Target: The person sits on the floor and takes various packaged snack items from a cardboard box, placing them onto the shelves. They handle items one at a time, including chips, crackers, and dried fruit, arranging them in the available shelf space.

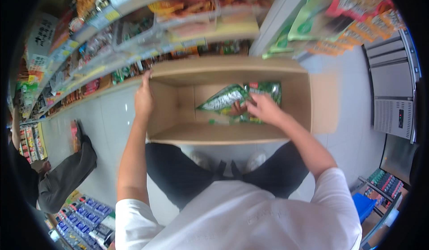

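Note:
An open cardboard box [167,105] stands in front of me, between my knees and the shelves. My left hand [144,97] rests on the box's left end, its fingers at the far left corner of the rim. Inside the box, towards its right half, lie green snack packets [224,99] with white lettering. My right hand [266,107] reaches in over them, fingertips at the packets; whether it grips one is unclear from the blur. Part of the packets is hidden beneath that hand.
Store shelves [134,60] with bins of packaged snacks run beyond the box. Bagged goods [311,25] hang at upper right. A co-worker or other person [63,179] crouches at the left. A metal appliance [392,89] and a blue bin [363,206] stand at the right.

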`<state>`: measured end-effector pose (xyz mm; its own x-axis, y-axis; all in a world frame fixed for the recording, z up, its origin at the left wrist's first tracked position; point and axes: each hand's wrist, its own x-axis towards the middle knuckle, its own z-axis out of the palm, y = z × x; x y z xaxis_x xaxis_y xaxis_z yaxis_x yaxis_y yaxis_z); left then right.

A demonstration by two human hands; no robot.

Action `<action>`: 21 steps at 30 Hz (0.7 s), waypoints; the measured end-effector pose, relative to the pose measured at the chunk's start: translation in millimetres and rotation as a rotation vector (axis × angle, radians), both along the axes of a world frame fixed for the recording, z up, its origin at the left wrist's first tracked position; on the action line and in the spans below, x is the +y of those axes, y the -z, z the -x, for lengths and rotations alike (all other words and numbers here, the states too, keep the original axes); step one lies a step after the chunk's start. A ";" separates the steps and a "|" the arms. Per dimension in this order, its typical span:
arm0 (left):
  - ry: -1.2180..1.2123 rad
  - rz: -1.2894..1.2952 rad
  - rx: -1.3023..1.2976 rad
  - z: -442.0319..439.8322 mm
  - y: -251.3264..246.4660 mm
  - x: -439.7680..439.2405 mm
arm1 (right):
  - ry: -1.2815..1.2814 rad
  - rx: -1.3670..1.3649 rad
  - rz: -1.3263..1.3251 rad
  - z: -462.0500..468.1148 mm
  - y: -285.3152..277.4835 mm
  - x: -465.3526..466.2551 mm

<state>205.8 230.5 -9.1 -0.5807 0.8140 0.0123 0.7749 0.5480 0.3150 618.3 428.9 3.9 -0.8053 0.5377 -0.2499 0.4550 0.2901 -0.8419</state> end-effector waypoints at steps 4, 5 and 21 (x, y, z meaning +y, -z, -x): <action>0.028 -0.065 0.029 -4.1 2.0 3.6 | 0.161 0.245 0.004 17.9 -84.4 -3.2; 0.031 -0.087 0.039 -3.1 1.9 2.7 | 0.179 0.237 0.003 23.9 -106.5 -1.6; -0.062 0.063 0.104 -10.3 5.6 1.1 | 0.744 0.894 -0.396 150.6 -301.6 111.9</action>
<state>216.1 231.6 -14.7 -0.6279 0.7779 0.0250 0.7658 0.6118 0.1981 467.7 540.9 305.5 -0.0742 0.8525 0.5174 -0.0733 0.5128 -0.8554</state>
